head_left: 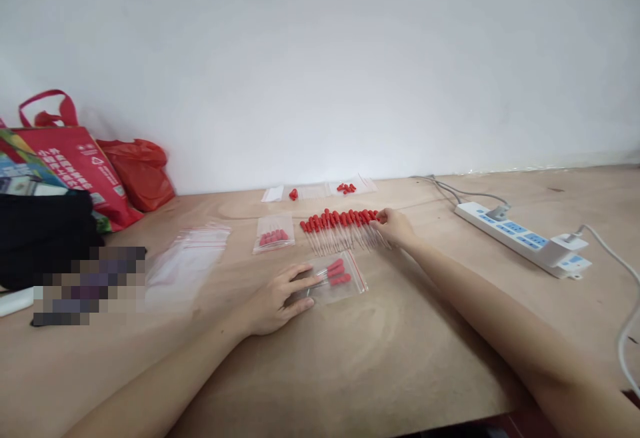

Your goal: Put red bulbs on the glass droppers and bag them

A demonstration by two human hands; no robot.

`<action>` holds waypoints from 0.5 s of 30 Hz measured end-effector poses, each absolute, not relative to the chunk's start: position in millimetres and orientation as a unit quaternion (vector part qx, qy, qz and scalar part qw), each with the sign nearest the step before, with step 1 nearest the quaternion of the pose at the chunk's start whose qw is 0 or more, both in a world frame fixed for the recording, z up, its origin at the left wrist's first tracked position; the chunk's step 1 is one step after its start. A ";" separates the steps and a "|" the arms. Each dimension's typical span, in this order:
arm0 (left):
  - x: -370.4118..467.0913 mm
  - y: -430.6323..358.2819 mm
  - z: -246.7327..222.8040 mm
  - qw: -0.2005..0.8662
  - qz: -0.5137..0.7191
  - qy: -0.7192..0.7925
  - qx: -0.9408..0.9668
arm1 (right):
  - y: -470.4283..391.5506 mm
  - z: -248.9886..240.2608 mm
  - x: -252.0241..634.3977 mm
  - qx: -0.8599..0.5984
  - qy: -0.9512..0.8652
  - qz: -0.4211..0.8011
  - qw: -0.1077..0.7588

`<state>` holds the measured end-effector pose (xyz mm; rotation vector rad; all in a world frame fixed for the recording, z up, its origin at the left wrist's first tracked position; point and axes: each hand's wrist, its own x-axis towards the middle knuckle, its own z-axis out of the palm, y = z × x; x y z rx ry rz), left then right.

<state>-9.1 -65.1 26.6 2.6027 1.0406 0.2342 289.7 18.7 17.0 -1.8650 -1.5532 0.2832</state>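
Note:
A clear zip bag [353,291] with a few red-bulbed droppers [341,279] inside lies near the middle of the table. Over its left end rests my left hand [277,298], fingers spread, thumb by the near edge. Farther back, many loose droppers [340,219] lie side by side in a row, red bulbs toward the wall and thin clear stems toward me. At the row's right end, my right hand [395,228] pinches a dropper by its bulb; the fingertips are partly hidden. Another zip bag [273,221] holding several droppers lies left of the row.
Flat zip bags [200,251] are piled at left. Two clear bags with red bulbs [346,189] lie by the wall. A white power strip [515,231] with plugs and cables is at right. A red shopping bag [85,165] and a black bag [47,238] stand far left.

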 end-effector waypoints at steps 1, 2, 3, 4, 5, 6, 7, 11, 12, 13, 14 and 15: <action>-9.1 -65.6 27.3 0.162 0.083 0.366 0.913 | 23.7 17.7 289.0 -0.727 -0.593 0.115 0.326; -9.1 -66.1 28.0 0.161 0.084 0.365 0.913 | 27.6 17.7 287.1 -0.732 -0.591 0.124 0.314; -9.0 -66.6 28.6 0.158 0.085 0.362 0.915 | 30.4 17.5 284.6 -0.733 -0.591 0.132 0.308; -8.8 -67.0 29.1 0.154 0.086 0.359 0.917 | 32.4 17.1 281.9 -0.733 -0.592 0.138 0.305; -8.7 -67.3 29.3 0.151 0.087 0.354 0.919 | 33.7 16.9 279.8 -0.732 -0.592 0.141 0.305; -8.5 -67.3 29.1 0.148 0.089 0.350 0.921 | 34.5 17.3 278.5 -0.732 -0.592 0.141 0.307; -8.4 -67.3 28.6 0.146 0.091 0.348 0.921 | 34.6 18.3 278.2 -0.732 -0.590 0.140 0.310; -8.2 -66.7 25.4 0.151 0.102 0.349 0.919 | 25.4 26.5 283.4 -0.734 -0.580 0.133 0.329; -8.2 -66.7 25.1 0.151 0.101 0.349 0.920 | 19.9 28.0 284.5 -0.725 -0.580 0.144 0.342; -8.3 -66.8 25.1 0.150 0.098 0.349 0.920 | 13.1 28.6 284.6 -0.710 -0.580 0.166 0.364; -8.3 -67.0 25.4 0.149 0.094 0.351 0.920 | 5.4 28.1 283.6 -0.686 -0.577 0.199 0.395; -8.3 -67.1 25.8 0.147 0.089 0.352 0.920 | -3.0 26.5 281.4 -0.657 -0.568 0.241 0.434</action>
